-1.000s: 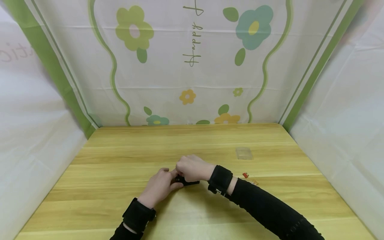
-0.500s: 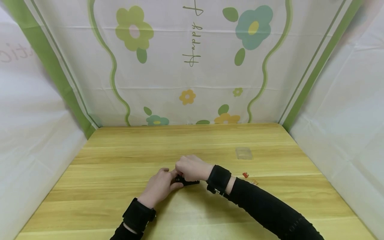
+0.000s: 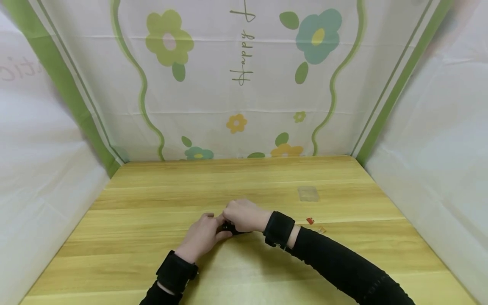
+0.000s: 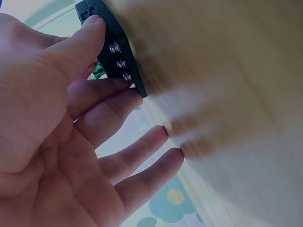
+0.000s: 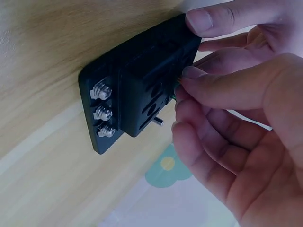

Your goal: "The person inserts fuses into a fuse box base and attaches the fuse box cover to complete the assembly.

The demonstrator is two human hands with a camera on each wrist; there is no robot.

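A black fuse block (image 5: 147, 82) with screw terminals along its end lies on the wooden table. My left hand (image 3: 202, 237) holds it by the far end, thumb on one side and fingers on the other, as the left wrist view shows. Over the block, my right hand (image 3: 244, 215) pinches something small between thumb and index finger. A green bit (image 4: 98, 71) of it shows by the fingers, most likely a blade fuse; the fingers cover most of it. A loose screw end (image 5: 158, 121) sticks out from the block's side.
Right of the hands lie a small red blade fuse (image 3: 310, 220) and an orange one (image 3: 322, 230). Farther back sits a clear plastic lid or box (image 3: 308, 193). Printed cloth walls (image 3: 244, 97) enclose the table at the back and both sides.
The head view has shifted slightly. Both hands stay at the fuse block; the right hand tilts a little over it and hides more of its right end.
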